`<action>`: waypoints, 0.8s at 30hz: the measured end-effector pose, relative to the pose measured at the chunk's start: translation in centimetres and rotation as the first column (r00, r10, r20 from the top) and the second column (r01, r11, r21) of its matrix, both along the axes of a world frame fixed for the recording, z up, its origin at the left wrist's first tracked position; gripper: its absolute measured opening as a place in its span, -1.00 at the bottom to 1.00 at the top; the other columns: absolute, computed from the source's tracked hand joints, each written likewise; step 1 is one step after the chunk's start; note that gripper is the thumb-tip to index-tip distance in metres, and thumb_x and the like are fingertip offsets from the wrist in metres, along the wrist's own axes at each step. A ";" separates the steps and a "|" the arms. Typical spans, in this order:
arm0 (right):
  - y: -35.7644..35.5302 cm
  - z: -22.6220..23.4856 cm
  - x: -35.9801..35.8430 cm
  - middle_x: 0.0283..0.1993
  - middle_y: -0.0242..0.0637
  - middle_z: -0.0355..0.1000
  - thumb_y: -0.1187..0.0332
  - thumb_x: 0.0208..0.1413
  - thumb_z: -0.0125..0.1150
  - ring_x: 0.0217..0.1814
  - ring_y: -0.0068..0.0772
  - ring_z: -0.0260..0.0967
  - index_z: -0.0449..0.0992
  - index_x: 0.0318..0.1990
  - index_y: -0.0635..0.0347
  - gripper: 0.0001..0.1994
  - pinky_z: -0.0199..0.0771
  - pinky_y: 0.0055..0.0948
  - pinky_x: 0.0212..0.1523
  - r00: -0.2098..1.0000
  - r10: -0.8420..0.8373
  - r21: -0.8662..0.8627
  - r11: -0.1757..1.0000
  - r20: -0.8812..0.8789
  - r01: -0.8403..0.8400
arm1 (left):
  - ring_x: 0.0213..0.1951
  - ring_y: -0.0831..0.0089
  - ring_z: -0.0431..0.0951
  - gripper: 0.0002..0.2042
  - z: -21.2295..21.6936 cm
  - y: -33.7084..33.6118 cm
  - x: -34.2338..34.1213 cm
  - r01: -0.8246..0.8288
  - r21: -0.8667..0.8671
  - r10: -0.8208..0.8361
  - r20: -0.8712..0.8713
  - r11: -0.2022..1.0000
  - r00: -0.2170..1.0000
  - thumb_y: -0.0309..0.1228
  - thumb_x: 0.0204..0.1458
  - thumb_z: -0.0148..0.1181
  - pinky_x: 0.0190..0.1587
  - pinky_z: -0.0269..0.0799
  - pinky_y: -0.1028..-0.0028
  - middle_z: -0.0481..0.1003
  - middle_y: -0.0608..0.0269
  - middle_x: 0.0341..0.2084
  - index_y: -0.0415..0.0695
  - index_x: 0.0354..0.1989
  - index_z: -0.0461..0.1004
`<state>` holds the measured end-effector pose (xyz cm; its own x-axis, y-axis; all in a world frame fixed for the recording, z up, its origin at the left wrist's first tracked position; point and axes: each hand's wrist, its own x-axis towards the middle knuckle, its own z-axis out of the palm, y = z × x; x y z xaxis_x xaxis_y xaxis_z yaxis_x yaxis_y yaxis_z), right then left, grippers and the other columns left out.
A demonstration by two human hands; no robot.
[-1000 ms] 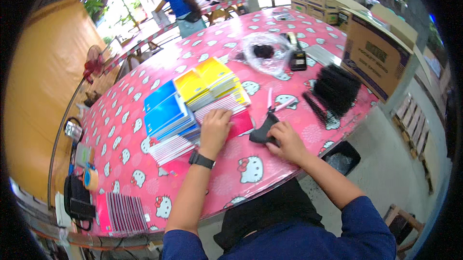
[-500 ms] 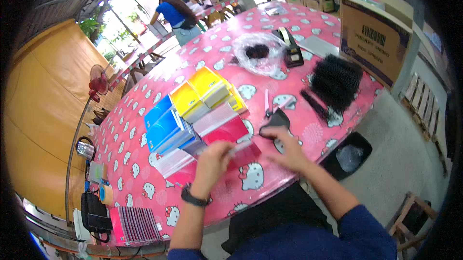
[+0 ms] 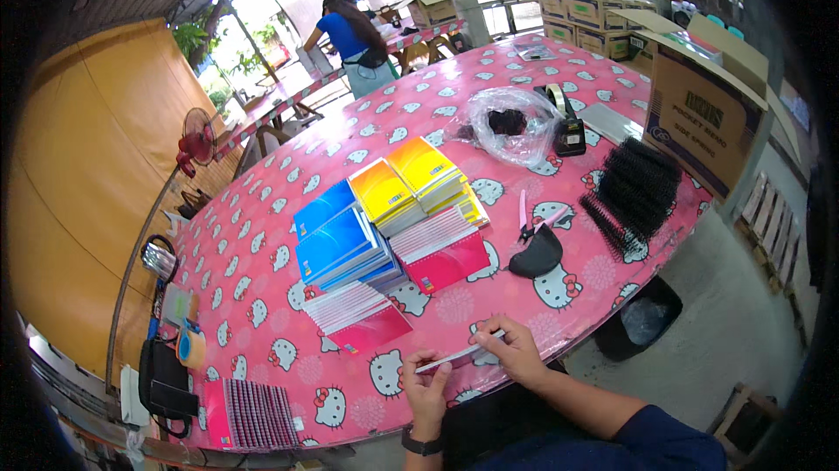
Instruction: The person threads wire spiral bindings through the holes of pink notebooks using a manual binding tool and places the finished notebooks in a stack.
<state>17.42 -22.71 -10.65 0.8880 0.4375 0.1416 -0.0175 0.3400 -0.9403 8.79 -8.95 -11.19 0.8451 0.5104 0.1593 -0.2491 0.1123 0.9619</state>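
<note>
Thin booklet is held between both hands, on the near side of the pink-handled tool and left of it. Left hand pinches its left end, thumb on the near face. Right hand pinches the right end. Booklet reads nearly edge-on: narrow pale strip, slanted, right end farther out; can't make out the cover. Pink-covered notebooks sit left of the tool, black spiral coils right of it.

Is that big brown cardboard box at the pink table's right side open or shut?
Open: the big brown cardboard box has its top flaps unfolded, one standing up.
</note>
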 end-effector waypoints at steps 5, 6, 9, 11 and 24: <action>0.3 -0.9 0.4 -0.43 -0.44 0.35 0.30 0.10 0.18 -0.45 -0.67 0.33 0.42 -0.34 0.22 -0.83 0.33 -0.64 -0.48 0.993 -0.085 -0.005 0.996 -0.085 0.085 | -0.07 0.25 0.36 -0.56 2.9 -2.4 -0.4 -0.413 0.610 0.365 0.209 0.676 0.907 -0.52 -0.07 0.20 0.06 0.20 0.31 0.39 0.07 -0.17 -0.19 0.04 0.28; 0.4 -1.1 0.4 -0.43 -0.43 0.36 0.30 0.10 0.18 -0.45 -0.68 0.33 0.43 -0.34 0.23 -0.83 0.33 -0.65 -0.48 0.997 -0.070 -0.060 0.996 -0.030 0.068 | -0.07 0.25 0.36 -0.56 3.9 -3.0 -0.7 -0.379 0.611 0.340 0.186 0.695 0.922 -0.52 -0.07 0.20 0.06 0.20 0.31 0.39 0.07 -0.17 -0.19 0.04 0.28; 0.4 -0.8 0.1 -0.37 -0.38 0.37 0.32 0.09 0.17 -0.35 -0.62 0.33 0.44 -0.33 0.23 -0.84 0.34 -0.59 -0.35 1.000 0.006 -0.170 0.985 -0.028 -0.011 | -0.05 0.13 0.38 -0.66 5.2 -3.7 0.3 -0.145 0.967 0.197 0.103 0.211 0.975 -0.59 -0.13 0.16 0.08 0.18 0.30 0.42 0.03 -0.13 -0.14 -0.09 0.45; -0.7 -0.1 1.1 -0.31 -0.33 0.39 0.35 0.09 0.16 -0.24 -0.55 0.33 0.44 -0.32 0.24 -0.86 0.36 -0.52 -0.22 0.996 0.077 -0.174 0.981 -0.054 -0.086 | -0.12 0.16 0.40 -0.67 4.2 -2.4 0.5 -0.060 0.955 0.131 0.023 0.292 0.991 -0.62 -0.13 0.13 0.01 0.21 0.31 0.45 0.06 -0.20 -0.13 -0.11 0.47; -16.3 0.1 19.0 -0.25 -0.13 0.36 0.35 -0.16 0.28 -0.16 -0.07 0.30 0.44 -0.35 0.22 -0.78 0.35 -0.21 -0.12 0.600 -0.207 -0.609 0.022 0.773 0.793 | -0.35 0.36 0.40 -0.63 4.2 -0.9 0.7 -0.091 0.962 0.173 0.047 0.258 0.984 -0.65 -0.30 0.16 -0.19 0.18 0.41 0.49 0.29 -0.41 -0.02 -0.24 0.59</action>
<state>36.43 -39.00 -10.54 0.8948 -0.0353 0.4451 0.1566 -0.9087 -0.3869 9.54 -9.87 -7.01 0.8094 0.1263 0.5736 -0.1070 -0.9285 0.3555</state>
